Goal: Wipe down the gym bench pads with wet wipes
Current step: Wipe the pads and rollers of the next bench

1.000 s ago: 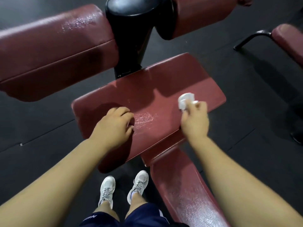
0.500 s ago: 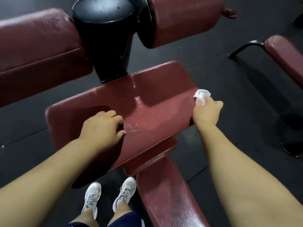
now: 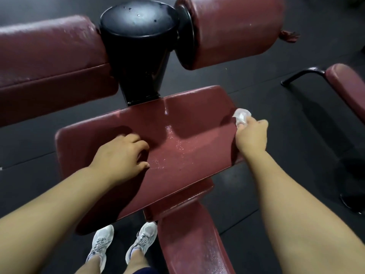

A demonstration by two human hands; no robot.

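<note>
A dark red seat pad (image 3: 183, 139) lies in front of me, glistening wet near its middle. My right hand (image 3: 249, 136) is closed around a crumpled white wet wipe (image 3: 241, 115) and presses it against the pad's right edge. My left hand (image 3: 120, 157) rests on the pad's left half with curled fingers and holds nothing. A long red bench pad (image 3: 193, 248) runs down from under the seat toward me. Two red roller pads, one on the left (image 3: 49, 60) and one on the right (image 3: 233, 28), flank a black post (image 3: 138, 48) behind the seat.
Another red padded bench (image 3: 347, 86) on a black metal leg (image 3: 302, 75) stands at the right. The floor is black rubber matting (image 3: 286, 175). My white shoes (image 3: 122, 244) stand left of the long pad.
My right hand has slid the wipe from the middle right of the seat pad out to its right edge. My left hand has stayed on the pad. The camera has shifted.
</note>
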